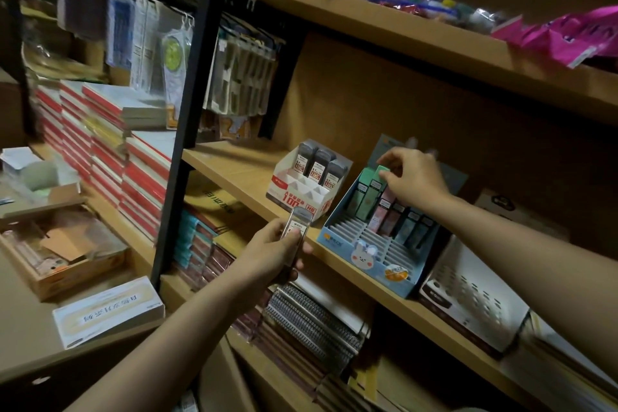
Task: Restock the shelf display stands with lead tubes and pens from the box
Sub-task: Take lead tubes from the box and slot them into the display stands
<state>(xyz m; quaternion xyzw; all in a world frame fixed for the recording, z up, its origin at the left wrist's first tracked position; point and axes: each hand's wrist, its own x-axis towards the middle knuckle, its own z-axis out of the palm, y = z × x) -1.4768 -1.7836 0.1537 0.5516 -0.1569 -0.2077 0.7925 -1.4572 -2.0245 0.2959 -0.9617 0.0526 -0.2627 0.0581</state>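
At shelf: left hand (277, 246) grips lead tubes (297, 222), count unclear; right hand (413, 177) pinches green tube (381, 174).

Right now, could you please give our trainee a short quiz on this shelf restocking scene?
1. True or false: the left hand holds a lead tube.
2. Which stand does the right hand reach into? A) white stand B) blue stand
3. Fill in: the blue stand's front rows are ____.

Key: 1 true; 2 B; 3 empty.
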